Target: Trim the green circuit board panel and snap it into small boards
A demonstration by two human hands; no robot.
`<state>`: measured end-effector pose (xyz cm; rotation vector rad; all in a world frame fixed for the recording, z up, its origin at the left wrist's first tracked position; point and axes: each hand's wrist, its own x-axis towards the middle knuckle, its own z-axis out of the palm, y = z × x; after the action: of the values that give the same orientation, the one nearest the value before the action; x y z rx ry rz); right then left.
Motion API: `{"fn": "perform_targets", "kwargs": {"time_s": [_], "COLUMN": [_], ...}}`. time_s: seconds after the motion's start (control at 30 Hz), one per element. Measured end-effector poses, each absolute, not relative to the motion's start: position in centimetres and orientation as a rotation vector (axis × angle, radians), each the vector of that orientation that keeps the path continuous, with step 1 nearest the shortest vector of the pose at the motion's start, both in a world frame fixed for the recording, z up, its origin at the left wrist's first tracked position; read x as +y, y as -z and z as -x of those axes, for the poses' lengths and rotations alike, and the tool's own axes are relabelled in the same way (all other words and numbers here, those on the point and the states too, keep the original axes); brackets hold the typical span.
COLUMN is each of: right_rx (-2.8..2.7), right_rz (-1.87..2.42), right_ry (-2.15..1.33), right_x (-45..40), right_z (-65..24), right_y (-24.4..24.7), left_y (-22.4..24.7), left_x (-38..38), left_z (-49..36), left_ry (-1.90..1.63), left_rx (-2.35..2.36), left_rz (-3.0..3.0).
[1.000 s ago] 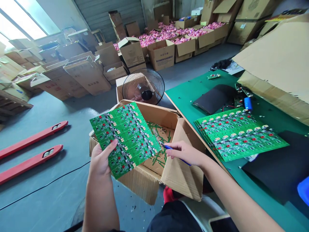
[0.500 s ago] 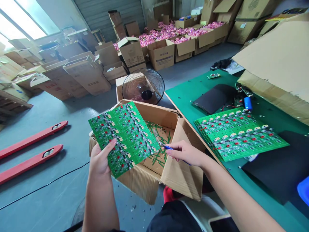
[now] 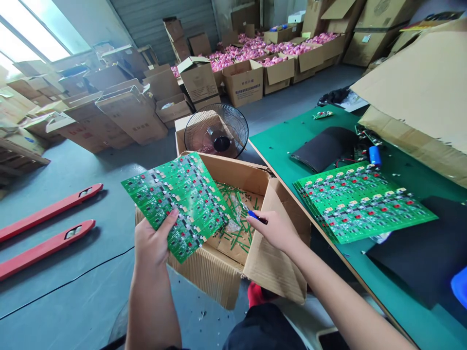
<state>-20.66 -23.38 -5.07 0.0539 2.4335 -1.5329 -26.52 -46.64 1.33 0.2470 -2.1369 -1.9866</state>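
My left hand (image 3: 155, 240) grips a green circuit board panel (image 3: 199, 194) by its near-left edge, thumb on top. Rows of small components cover the panel, which is tilted above an open cardboard box (image 3: 233, 167). My right hand (image 3: 273, 228) is closed around a blue-handled hand tool, likely cutters (image 3: 255, 215); its metal tip points at the panel's right corner, a short gap away. Inside the box lie thin green board strips (image 3: 239, 238) and a crumpled clear plastic piece (image 3: 233, 224).
On the green table (image 3: 288, 131) at right rests a stack of similar panels (image 3: 365, 204) beside black sheets (image 3: 324, 146). A fan (image 3: 217, 131) stands behind the box. Red pallet-jack forks (image 3: 47, 209) lie left on the floor. Cartons with pink items (image 3: 251, 48) line the back.
The panel has shifted left and tilted in my left hand, away from the tool. My right hand has turned slightly and stays near the box, still holding the tool.
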Motion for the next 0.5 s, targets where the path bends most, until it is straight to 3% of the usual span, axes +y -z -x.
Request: {"fn": "perform_targets", "kwargs": {"time_s": [0.17,0.33,0.5], "right_rx": [2.852,2.810,2.786], "right_rz": [-0.192,-0.180,-0.202], "right_ry": [0.790,0.877,1.288], "right_x": [-24.4,-24.5,-21.7], "right_z": [21.0,21.0,18.2], "right_y": [5.0,5.5,2.2], "left_y": [-2.2,-3.0,-4.1], "left_x": [-46.3,-45.8,-44.1], "left_z": [26.5,26.3,25.6], "left_ry": [1.982,1.979,1.894], "left_rx": [-1.948,-1.944,-1.971], "left_rz": [-0.348,-0.319,-0.363]}}
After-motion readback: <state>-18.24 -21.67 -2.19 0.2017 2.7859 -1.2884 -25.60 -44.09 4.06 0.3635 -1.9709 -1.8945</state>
